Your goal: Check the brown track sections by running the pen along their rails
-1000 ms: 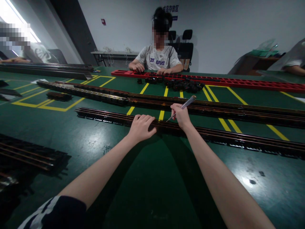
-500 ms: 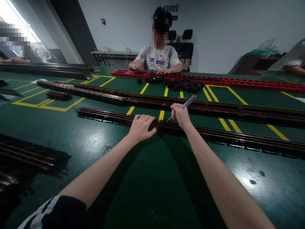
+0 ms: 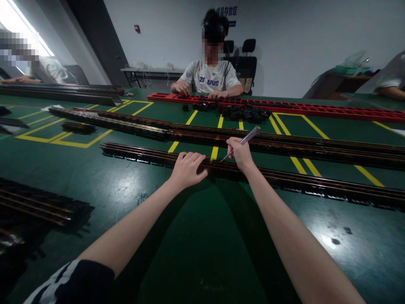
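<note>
Wall lettering [image 3: 231, 11] reads “存放区”; beyond the right hand [image 3: 242, 155] clutching a screwdriver [image 3: 251, 134], a red tray [image 3: 162, 97] holds black pieces [image 3: 249, 102]; left hand [image 3: 188, 170], fingers spread, touches rails [image 3: 142, 153].

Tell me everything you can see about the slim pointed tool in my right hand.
The slim pointed tool is straight and pen-like, with a silvery-grey handle, a brownish end and a thin, metallic-looking shaft. It slants, its thick end up to the right and its tip down to the left. Your right hand grips it around the lower handle. The tip is at the long dark strip; whether they touch is unclear.
</note>
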Demonstrator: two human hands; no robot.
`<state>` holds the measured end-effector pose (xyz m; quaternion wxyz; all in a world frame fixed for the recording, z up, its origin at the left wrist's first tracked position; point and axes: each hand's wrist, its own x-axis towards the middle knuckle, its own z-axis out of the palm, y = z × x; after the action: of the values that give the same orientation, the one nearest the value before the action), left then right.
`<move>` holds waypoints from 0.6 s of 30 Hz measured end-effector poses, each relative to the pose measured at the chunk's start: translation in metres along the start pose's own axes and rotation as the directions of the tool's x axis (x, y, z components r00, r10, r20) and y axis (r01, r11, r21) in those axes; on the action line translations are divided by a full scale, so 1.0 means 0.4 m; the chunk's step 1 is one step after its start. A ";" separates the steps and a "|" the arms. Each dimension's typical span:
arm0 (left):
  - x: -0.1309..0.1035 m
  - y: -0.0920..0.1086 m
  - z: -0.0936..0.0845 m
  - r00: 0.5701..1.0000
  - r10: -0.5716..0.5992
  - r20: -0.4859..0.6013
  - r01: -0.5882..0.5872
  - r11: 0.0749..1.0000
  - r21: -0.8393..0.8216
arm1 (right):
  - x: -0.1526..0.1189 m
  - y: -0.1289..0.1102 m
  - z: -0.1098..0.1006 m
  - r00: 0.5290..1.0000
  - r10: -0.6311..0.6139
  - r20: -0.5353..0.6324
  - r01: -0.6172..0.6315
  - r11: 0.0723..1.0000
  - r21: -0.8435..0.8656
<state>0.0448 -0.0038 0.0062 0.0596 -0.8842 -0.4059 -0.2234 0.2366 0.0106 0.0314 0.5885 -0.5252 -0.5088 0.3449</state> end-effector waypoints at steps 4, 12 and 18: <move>0.000 0.000 0.001 1.000 0.002 -0.002 -0.002 1.000 0.008 | 0.001 -0.003 0.002 1.000 0.018 -0.010 -0.018 1.000 -0.002; 0.001 0.000 0.002 1.000 0.003 -0.009 -0.003 1.000 0.006 | 0.000 -0.003 0.002 1.000 0.020 -0.008 -0.020 1.000 0.001; -0.001 0.001 0.001 1.000 -0.001 0.001 0.001 1.000 0.003 | 0.001 -0.002 0.001 1.000 0.011 -0.005 -0.011 1.000 0.005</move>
<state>0.0449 -0.0041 0.0058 0.0607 -0.8840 -0.4069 -0.2221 0.2361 0.0108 0.0320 0.5893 -0.5274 -0.5034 0.3479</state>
